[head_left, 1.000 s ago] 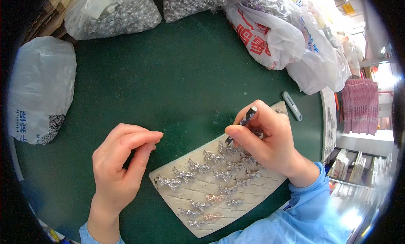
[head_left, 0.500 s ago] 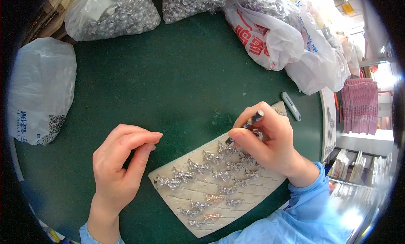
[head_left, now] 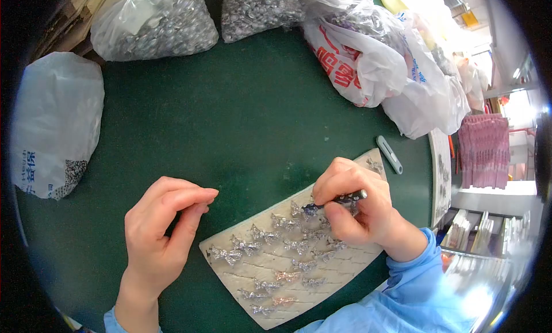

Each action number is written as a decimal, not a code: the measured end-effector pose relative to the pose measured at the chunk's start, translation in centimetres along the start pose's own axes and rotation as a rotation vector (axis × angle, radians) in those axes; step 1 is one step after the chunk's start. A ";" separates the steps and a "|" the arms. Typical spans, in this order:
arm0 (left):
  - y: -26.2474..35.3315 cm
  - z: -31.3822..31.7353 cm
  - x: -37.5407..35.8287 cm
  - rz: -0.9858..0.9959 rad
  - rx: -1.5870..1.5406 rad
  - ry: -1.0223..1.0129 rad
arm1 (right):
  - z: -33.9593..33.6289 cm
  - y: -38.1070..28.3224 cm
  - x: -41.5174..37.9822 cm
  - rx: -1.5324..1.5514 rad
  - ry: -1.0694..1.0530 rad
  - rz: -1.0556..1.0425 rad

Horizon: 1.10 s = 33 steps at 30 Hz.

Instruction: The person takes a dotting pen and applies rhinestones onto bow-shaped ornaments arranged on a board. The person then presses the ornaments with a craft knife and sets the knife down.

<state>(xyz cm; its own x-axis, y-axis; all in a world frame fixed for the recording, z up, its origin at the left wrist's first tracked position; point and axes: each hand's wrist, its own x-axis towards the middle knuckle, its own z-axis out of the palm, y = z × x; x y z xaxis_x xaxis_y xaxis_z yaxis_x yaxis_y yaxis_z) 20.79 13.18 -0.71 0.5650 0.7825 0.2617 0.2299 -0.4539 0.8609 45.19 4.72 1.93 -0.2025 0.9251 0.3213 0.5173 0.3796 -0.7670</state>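
Note:
My right hand [head_left: 359,203] grips a slim dark patterned pen-like stick [head_left: 339,201] with a pale end. Its tip is at the bow-shaped pieces in the upper part of a pale slotted board [head_left: 336,275]. Sparkling silver bows [head_left: 265,234] stand in rows on that board, with a couple of rose-coloured bows [head_left: 286,275] lower down. My left hand [head_left: 164,229] hovers left of the board, thumb and forefinger pinched together. Whether anything tiny sits in that pinch cannot be made out.
A grey utility knife [head_left: 390,154] lies beyond the board's upper right corner. Clear bags of small silvery parts [head_left: 167,28] line the back of the green table [head_left: 230,114]. White plastic bags [head_left: 368,74] pile up at back right, and another bag [head_left: 57,120] stands at left.
My right hand has tipped the stick from steep to nearly level and moved slightly down and left over the bows. My left hand keeps its pinch almost in place. The view has shifted slightly.

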 end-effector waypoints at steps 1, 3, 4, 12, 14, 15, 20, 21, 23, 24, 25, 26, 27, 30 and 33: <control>0.0 0.0 0.0 0.001 -0.005 -0.001 | 0.0 0.0 0.0 -0.006 0.000 -0.001; -0.1 -0.1 0.0 0.000 -0.005 -0.005 | 0.1 0.2 0.0 -0.013 0.004 -0.019; 0.0 -0.1 0.0 -0.001 -0.001 -0.007 | 0.2 0.4 0.0 -0.014 0.008 -0.036; -0.1 0.0 0.0 0.002 -0.008 -0.005 | 0.3 0.6 0.0 -0.021 0.004 -0.066; -0.1 0.0 0.0 0.001 -0.012 -0.006 | 0.4 0.6 0.0 -0.026 0.002 -0.069; -0.1 0.0 0.0 0.001 -0.009 -0.007 | 0.4 0.6 0.1 -0.029 0.002 -0.072; 0.0 0.0 0.0 -0.009 -0.010 -0.010 | 0.5 0.7 0.0 -0.031 0.008 -0.073; 0.0 0.0 0.0 -0.007 -0.007 -0.010 | 0.4 0.7 0.0 -0.029 0.006 -0.070; 0.0 -0.1 0.0 -0.003 -0.002 -0.009 | 0.4 0.7 0.0 -0.026 0.001 -0.063; 0.0 -0.1 0.0 0.000 -0.001 -0.010 | 0.4 0.6 0.0 -0.024 0.003 -0.059; 0.0 -0.1 0.0 0.002 0.000 -0.011 | 0.4 0.6 0.0 -0.021 0.005 -0.056; -0.1 -0.1 0.0 0.005 0.001 -0.011 | 0.4 0.6 0.0 -0.019 0.007 -0.053; -0.1 -0.1 0.0 0.003 -0.002 -0.011 | 0.4 0.5 0.0 -0.018 0.005 -0.049; 0.0 -0.1 0.1 0.000 -0.009 -0.011 | 0.4 0.5 0.0 -0.010 0.010 -0.028; -0.1 -0.1 0.0 0.002 -0.007 -0.009 | 0.5 0.3 0.0 -0.005 0.021 -0.002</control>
<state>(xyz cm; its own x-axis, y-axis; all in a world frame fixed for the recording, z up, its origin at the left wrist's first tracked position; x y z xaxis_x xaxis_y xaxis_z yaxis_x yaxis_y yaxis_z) 20.76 13.28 -0.73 0.5725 0.7777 0.2597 0.2235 -0.4528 0.8631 44.90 4.83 1.39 -0.1857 0.9240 0.3344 0.5208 0.3811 -0.7639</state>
